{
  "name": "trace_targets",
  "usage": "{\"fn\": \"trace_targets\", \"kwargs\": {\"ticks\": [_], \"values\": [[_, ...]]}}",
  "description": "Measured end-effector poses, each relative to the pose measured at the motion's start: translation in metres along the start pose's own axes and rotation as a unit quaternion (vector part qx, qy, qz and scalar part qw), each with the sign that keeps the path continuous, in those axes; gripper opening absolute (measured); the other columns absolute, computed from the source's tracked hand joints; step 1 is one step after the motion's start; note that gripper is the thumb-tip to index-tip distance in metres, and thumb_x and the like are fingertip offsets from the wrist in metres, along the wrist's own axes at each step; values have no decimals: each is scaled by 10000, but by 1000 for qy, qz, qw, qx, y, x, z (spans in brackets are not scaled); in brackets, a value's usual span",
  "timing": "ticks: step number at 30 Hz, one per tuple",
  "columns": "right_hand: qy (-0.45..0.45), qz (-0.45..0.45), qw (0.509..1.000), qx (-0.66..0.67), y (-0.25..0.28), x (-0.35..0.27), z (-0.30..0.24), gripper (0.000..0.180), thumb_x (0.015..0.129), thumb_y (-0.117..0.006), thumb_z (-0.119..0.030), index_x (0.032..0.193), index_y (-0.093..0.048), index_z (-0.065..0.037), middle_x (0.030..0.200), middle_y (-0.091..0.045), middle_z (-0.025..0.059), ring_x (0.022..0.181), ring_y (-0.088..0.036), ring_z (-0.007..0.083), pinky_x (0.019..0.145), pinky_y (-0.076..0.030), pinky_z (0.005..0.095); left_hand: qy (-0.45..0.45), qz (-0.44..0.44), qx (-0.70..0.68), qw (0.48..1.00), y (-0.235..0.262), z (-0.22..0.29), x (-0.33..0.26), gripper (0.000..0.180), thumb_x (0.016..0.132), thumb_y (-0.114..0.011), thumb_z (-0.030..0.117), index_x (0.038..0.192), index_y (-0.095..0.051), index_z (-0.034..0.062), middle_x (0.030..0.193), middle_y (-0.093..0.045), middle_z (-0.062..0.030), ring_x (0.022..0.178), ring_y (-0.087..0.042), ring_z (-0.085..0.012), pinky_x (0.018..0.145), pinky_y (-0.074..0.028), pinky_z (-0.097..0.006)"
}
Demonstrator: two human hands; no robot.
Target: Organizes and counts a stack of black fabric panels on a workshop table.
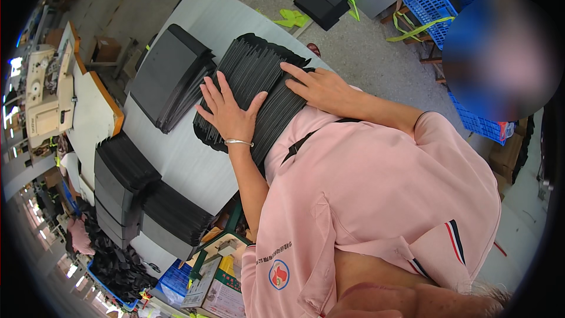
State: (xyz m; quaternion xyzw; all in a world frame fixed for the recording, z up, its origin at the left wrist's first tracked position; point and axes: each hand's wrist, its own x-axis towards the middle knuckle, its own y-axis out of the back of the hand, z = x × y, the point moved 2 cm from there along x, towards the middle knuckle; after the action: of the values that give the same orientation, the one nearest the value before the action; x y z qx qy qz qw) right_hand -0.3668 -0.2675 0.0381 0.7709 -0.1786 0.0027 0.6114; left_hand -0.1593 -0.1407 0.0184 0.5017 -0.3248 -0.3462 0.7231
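A large stack of thin black pieces (247, 70), standing on edge in tight rows, lies on the pale table (194, 159) against my body. My left hand (226, 112), a bracelet at its wrist, rests on top of the stack with fingers spread. At the stack's right end, my right hand (318, 87) touches the edges with its fingers stretched out; part of them is hidden. A second pile of flat black panels (170, 73) leans over just left of the big stack. Nearer the left edge stand two more piles, a layered black pile (120, 168) and a fanned black pile (176, 212).
A cream sewing machine (47, 91) stands at far left. Cardboard boxes (218, 288) and a heap of black material (118, 265) are at lower left. Black panels (322, 1) lie on the floor beyond the table. A blue basket (432, 9) and a blurred person are at right.
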Motion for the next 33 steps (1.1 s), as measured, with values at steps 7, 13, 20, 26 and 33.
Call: {"fn": "trace_targets", "kwargs": {"ticks": [7,13,20,26,33], "values": [[21,6,999,-39,-7,-3,1,377,812,-628,-112,1187,-613,-73,1486,-509,149,727,-660,186,710,-517,326,-3,5,4,1000,-1,0,0,1086,783,-643,776,1603,-300,151,1663,-247,-173,1552,-187,-338,1205,-58,-633],[31,19,999,-32,-8,-2,2,414,809,-623,-106,1220,-584,-63,1383,-558,139,746,-658,189,733,-526,339,2,1,11,1000,-3,-1,1,1056,805,-641,754,1603,-303,151,1665,-244,-173,1556,-176,-334,1208,-53,-626],[-18,-24,999,-14,4,10,-4,684,745,-658,-37,1408,-493,-42,1180,-565,102,709,-642,202,674,-528,336,6,0,14,1000,-3,0,0,1004,842,-629,721,1603,-306,151,1667,-240,-170,1559,-168,-330,1211,-50,-620],[-27,-51,998,-34,-5,12,-4,789,733,-668,-34,1488,-440,-35,1138,-548,85,688,-630,204,634,-522,339,7,-1,13,1000,-3,0,0,1000,846,-626,720,1605,-304,153,1667,-240,-171,1558,-168,-333,1211,-51,-621],[-10,-16,999,-28,-9,7,-3,572,762,-646,-42,1323,-539,-39,1172,-546,102,730,-653,209,688,-528,357,10,-2,15,1000,-4,-1,0,993,851,-629,708,1604,-304,147,1667,-240,-173,1557,-174,-338,1212,-52,-618]]}}
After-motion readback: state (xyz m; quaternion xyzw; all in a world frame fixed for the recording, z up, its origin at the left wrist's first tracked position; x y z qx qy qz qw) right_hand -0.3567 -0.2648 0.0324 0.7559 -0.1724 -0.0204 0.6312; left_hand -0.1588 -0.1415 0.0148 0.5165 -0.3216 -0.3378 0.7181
